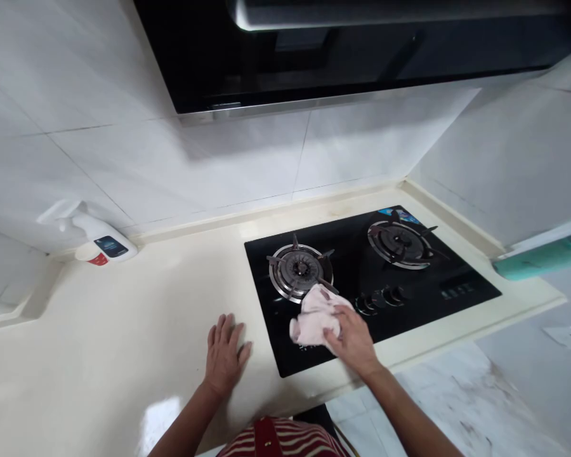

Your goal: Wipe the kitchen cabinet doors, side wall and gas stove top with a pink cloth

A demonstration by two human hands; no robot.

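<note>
A pale pink cloth (313, 320) is bunched under my right hand (353, 336), whose fingers grip it against the black glass of the gas stove (352, 254). The cloth lies in front of the left burner (301, 270), close to its pan support. Just right of the cloth are the control knobs (378, 299). My left hand (225, 352) rests flat on the cream countertop (181, 298), left of the stove, fingers stretched out and holding nothing.
A white spray bottle (105, 236) stands in the back left corner beside a red and white cup (91, 254). Low overhead hangs a black range hood (352, 63). The right burner (400, 243) has its own pan support. A green cylinder-like object (540, 257) is by the right wall.
</note>
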